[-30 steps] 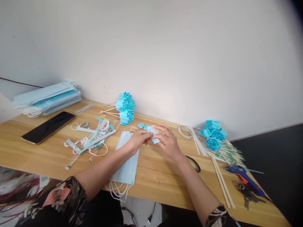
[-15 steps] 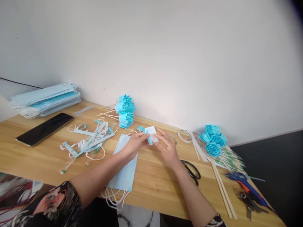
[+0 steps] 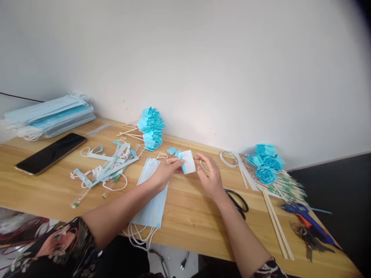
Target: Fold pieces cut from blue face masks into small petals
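Pinches a small flat square of white-and-blue, cloth-like sheet (image 3: pixel 189 162) in the left hand (image 3: pixel 168 172), over a pale wooden table (image 3: pixel 197 216)

Reaches over light-blue pleated masks with white ear loops (image 3: pixel 153 204), nearest, and clamps left thumb and fingers on the square's blue left margin; holds the right hand (image 3: pixel 210 174) apart, just to the right, thumb and fingers spread, gripping nothing visible; to judge by the thin sheet, likely very light, soft and bendy, hardly slippery, quicker to crease than tear; probably best taken flat by an edge or corner, between thumb and fingertips, leaving the middle unsquashed; behind, has small sky-blue curved petals (image 3: pixel 171 151) lying on the table, and farther back, near the plain grey-white wall (image 3: pixel 185 77), bright-blue layered roses (image 3: pixel 152 129) on thin wooden sticks (image 3: pixel 133 135)
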`<act>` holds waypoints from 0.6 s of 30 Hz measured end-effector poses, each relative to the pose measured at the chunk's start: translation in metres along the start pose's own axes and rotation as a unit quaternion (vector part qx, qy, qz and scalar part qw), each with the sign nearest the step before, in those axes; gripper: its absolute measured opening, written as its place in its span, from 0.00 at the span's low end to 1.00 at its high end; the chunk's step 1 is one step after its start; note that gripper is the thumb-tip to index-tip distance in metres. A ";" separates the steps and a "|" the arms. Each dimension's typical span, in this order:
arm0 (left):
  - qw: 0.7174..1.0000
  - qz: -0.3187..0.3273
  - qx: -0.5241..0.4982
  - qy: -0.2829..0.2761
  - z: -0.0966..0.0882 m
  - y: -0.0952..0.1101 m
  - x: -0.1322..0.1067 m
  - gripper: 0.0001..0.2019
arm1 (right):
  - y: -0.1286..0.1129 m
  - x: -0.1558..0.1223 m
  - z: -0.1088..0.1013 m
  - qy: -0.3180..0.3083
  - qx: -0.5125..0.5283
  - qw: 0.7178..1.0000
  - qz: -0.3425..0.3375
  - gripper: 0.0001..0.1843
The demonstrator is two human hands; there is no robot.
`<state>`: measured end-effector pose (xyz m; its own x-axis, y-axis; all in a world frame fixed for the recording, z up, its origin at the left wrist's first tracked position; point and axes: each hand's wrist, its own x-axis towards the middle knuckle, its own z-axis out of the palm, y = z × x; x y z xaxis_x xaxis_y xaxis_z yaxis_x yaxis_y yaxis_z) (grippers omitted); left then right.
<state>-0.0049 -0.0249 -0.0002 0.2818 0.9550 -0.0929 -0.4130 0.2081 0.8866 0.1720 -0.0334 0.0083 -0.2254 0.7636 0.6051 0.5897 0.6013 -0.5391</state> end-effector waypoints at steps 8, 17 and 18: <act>0.996 -0.021 -0.083 -0.006 0.001 0.001 -0.002 0.14 | 0.000 0.002 0.002 -0.083 -0.075 0.984 -0.139 0.23; 0.999 -0.004 -0.048 -0.015 0.004 -0.005 -0.003 0.15 | 0.002 0.001 0.008 -0.034 -0.054 0.990 -0.123 0.08; 0.999 0.000 -0.049 -0.019 0.004 -0.005 -0.003 0.15 | 0.002 0.001 0.008 -0.027 -0.047 0.992 -0.110 0.07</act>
<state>-0.0003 -0.0297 -0.0026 0.3127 0.9470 -0.0741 -0.4954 0.2291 0.8379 0.1668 -0.0299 0.0030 -0.3969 0.6287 0.6688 0.5911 0.7325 -0.3378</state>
